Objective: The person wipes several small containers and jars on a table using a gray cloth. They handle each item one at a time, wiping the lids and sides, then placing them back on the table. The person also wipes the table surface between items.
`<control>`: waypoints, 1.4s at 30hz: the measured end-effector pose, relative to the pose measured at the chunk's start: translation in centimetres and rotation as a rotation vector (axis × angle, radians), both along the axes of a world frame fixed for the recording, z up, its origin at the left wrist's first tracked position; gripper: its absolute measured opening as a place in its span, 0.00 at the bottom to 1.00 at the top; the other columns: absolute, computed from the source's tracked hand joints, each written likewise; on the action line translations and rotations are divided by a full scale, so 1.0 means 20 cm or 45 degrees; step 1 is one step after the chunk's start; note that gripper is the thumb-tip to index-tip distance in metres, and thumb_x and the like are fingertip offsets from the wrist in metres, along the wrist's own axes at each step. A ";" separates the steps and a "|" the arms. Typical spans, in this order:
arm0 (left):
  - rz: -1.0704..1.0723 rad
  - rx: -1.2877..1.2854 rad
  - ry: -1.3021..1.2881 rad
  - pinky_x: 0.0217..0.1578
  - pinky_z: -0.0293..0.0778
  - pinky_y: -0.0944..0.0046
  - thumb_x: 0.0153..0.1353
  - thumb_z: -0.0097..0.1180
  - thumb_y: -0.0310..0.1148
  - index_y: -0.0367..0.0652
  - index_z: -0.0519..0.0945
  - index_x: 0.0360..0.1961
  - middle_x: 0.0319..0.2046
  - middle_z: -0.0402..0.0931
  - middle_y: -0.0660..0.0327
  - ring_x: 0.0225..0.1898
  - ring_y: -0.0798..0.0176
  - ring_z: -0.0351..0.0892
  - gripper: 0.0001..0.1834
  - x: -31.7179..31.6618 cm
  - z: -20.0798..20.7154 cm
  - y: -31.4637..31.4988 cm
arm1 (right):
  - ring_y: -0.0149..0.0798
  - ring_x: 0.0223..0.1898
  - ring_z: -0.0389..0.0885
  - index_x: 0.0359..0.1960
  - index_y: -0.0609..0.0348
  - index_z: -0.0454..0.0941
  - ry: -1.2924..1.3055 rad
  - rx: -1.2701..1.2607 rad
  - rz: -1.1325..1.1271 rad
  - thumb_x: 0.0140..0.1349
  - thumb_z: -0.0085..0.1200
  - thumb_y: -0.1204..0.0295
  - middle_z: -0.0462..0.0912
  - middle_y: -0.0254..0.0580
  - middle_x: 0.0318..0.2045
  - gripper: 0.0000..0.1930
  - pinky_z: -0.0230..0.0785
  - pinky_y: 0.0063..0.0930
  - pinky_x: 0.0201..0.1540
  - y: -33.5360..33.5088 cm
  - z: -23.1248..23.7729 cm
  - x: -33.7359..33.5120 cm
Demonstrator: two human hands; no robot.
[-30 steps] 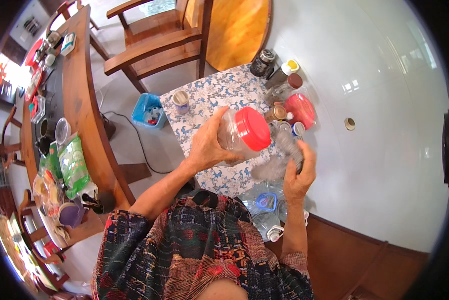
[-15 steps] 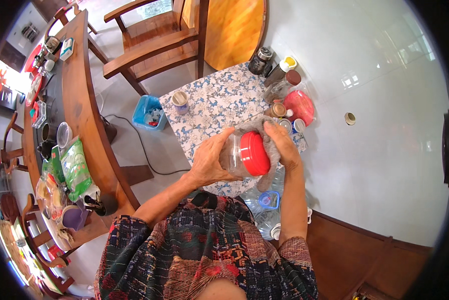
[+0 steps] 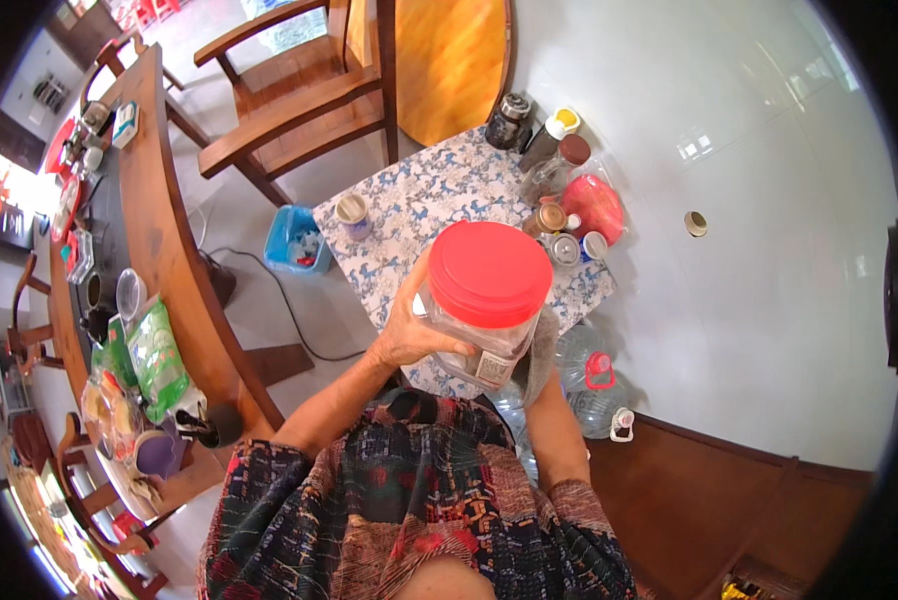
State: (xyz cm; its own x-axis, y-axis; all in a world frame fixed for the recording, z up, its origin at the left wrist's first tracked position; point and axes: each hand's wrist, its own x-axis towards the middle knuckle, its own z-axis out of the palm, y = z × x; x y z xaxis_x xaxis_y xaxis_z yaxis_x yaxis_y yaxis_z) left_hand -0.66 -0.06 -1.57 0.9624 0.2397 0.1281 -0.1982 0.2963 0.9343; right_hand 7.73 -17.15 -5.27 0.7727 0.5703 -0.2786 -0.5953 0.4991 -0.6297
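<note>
A clear plastic jar (image 3: 447,334) with a wide red screw lid (image 3: 491,272) is held up over the small table, lid toward me. My left hand (image 3: 409,328) wraps round its left side, thumb across the front beside a white label (image 3: 491,368). At the jar's right side, a grey cloth (image 3: 540,362) hangs against the wall of the jar. My right forearm (image 3: 557,435) rises to that cloth; the jar and cloth hide the fingers, while the cloth stays held up there.
The small table has a blue-flowered cover (image 3: 424,185). A lidded cup (image 3: 353,216) stands on its left, several bottles and jars (image 3: 546,180) along its right edge. Large clear water bottles (image 3: 581,365) stand below right. A blue bin (image 3: 297,240) and a long wooden table (image 3: 184,270) are left.
The jar has turned from lying sideways to lid-up and come closer to me. My right hand and the cloth have gone from its lid end down behind its right side.
</note>
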 end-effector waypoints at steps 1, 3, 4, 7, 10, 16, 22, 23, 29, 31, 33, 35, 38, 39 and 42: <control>0.007 -0.097 0.007 0.64 0.54 0.58 0.24 0.81 0.41 0.37 0.52 0.66 0.62 0.60 0.55 0.63 0.59 0.59 0.67 0.02 0.01 -0.03 | 0.41 0.48 0.76 0.57 0.63 0.65 -0.068 -0.006 -0.039 0.66 0.44 0.61 0.73 0.46 0.51 0.23 0.71 0.34 0.50 -0.05 -0.13 -0.03; 0.119 -0.078 0.024 0.62 0.56 0.58 0.25 0.80 0.43 0.35 0.50 0.66 0.59 0.61 0.53 0.62 0.59 0.60 0.67 0.03 0.06 -0.06 | 0.42 0.56 0.69 0.61 0.62 0.59 0.091 0.241 -0.170 0.67 0.41 0.63 0.67 0.49 0.57 0.24 0.65 0.37 0.59 -0.10 -0.32 -0.10; 0.212 -0.012 0.042 0.62 0.57 0.58 0.26 0.80 0.43 0.35 0.50 0.65 0.59 0.61 0.53 0.61 0.58 0.61 0.67 0.04 0.05 -0.07 | 0.42 0.58 0.67 0.62 0.61 0.57 -0.307 -0.163 -0.082 0.67 0.41 0.61 0.66 0.49 0.58 0.25 0.62 0.38 0.61 -0.05 -0.19 -0.17; 0.456 0.401 0.041 0.60 0.59 0.57 0.29 0.78 0.47 0.32 0.49 0.64 0.59 0.58 0.50 0.60 0.56 0.61 0.66 0.06 -0.13 -0.07 | 0.42 0.60 0.64 0.63 0.57 0.55 -0.590 -0.632 0.023 0.67 0.40 0.56 0.63 0.46 0.60 0.28 0.58 0.39 0.63 0.13 0.13 -0.32; 0.540 0.605 0.067 0.60 0.59 0.56 0.30 0.78 0.48 0.32 0.48 0.64 0.59 0.58 0.49 0.60 0.54 0.62 0.66 0.09 -0.20 -0.09 | 0.42 0.59 0.65 0.63 0.53 0.56 0.430 0.250 -0.085 0.67 0.35 0.51 0.65 0.42 0.59 0.28 0.60 0.41 0.61 0.20 -0.17 -0.20; 0.621 0.941 0.044 0.57 0.64 0.59 0.34 0.78 0.37 0.34 0.48 0.65 0.56 0.64 0.51 0.57 0.55 0.67 0.62 0.15 -0.15 -0.03 | 0.44 0.54 0.71 0.57 0.56 0.66 0.653 0.349 -0.184 0.66 0.38 0.56 0.72 0.42 0.54 0.23 0.64 0.42 0.58 0.15 -0.15 -0.09; 0.228 0.335 0.372 0.57 0.63 0.61 0.39 0.74 0.29 0.37 0.54 0.63 0.57 0.64 0.56 0.57 0.62 0.66 0.51 0.21 -0.27 0.00 | 0.37 0.51 0.74 0.54 0.57 0.70 0.422 0.160 -0.159 0.62 0.50 0.57 0.76 0.40 0.50 0.23 0.67 0.35 0.55 0.07 -0.22 0.08; 0.137 0.339 0.450 0.57 0.64 0.61 0.40 0.74 0.28 0.37 0.55 0.62 0.56 0.64 0.57 0.56 0.63 0.67 0.50 0.23 -0.30 0.00 | 0.37 0.51 0.74 0.54 0.57 0.70 0.423 0.130 -0.192 0.62 0.51 0.57 0.76 0.40 0.50 0.23 0.67 0.35 0.55 0.06 -0.26 0.09; 0.272 0.245 0.516 0.53 0.69 0.62 0.40 0.72 0.25 0.38 0.62 0.56 0.50 0.71 0.57 0.50 0.62 0.73 0.42 0.36 -0.39 -0.10 | 0.34 0.40 0.78 0.49 0.61 0.72 0.430 -0.428 -0.273 0.59 0.57 0.61 0.78 0.36 0.40 0.21 0.73 0.29 0.42 -0.03 -0.41 0.20; 0.250 0.282 0.612 0.54 0.69 0.61 0.40 0.71 0.21 0.38 0.59 0.58 0.53 0.68 0.57 0.54 0.61 0.70 0.44 0.39 -0.45 -0.11 | 0.33 0.39 0.78 0.50 0.61 0.71 0.396 -0.542 -0.317 0.57 0.59 0.61 0.78 0.36 0.40 0.23 0.73 0.28 0.41 -0.15 -0.43 0.27; 0.315 0.188 0.658 0.53 0.70 0.61 0.40 0.71 0.21 0.38 0.60 0.57 0.52 0.68 0.56 0.53 0.60 0.71 0.42 0.44 -0.54 -0.10 | 0.35 0.41 0.77 0.50 0.61 0.71 0.517 -0.737 -0.341 0.56 0.59 0.61 0.78 0.37 0.40 0.23 0.72 0.30 0.42 -0.35 -0.50 0.38; 0.374 0.154 0.688 0.53 0.71 0.61 0.41 0.70 0.20 0.38 0.60 0.56 0.51 0.69 0.56 0.52 0.60 0.72 0.41 0.50 -0.63 -0.09 | 0.39 0.46 0.75 0.52 0.64 0.69 0.409 -0.636 -0.485 0.55 0.58 0.60 0.75 0.43 0.45 0.27 0.70 0.35 0.46 -0.59 -0.68 0.48; 0.457 0.204 0.712 0.52 0.71 0.60 0.41 0.69 0.21 0.38 0.60 0.54 0.51 0.69 0.56 0.52 0.60 0.71 0.39 0.65 -0.74 -0.04 | 0.47 0.49 0.72 0.54 0.66 0.66 0.003 -1.160 -0.721 0.55 0.57 0.59 0.72 0.51 0.49 0.29 0.67 0.40 0.49 -0.71 -0.85 0.62; 0.497 0.214 0.698 0.52 0.71 0.61 0.41 0.69 0.21 0.38 0.60 0.54 0.51 0.68 0.56 0.53 0.60 0.70 0.39 0.70 -0.79 -0.04 | 0.49 0.50 0.72 0.55 0.67 0.65 -0.128 -1.476 -0.535 0.54 0.57 0.59 0.71 0.53 0.50 0.31 0.66 0.41 0.50 -0.74 -0.93 0.65; 0.626 0.291 0.692 0.53 0.70 0.61 0.40 0.70 0.22 0.38 0.60 0.54 0.51 0.64 0.55 0.55 0.60 0.65 0.40 0.87 -0.89 -0.03 | 0.56 0.58 0.63 0.60 0.64 0.61 -0.481 -2.207 0.006 0.54 0.56 0.61 0.65 0.58 0.58 0.33 0.58 0.48 0.54 -0.68 -1.14 0.60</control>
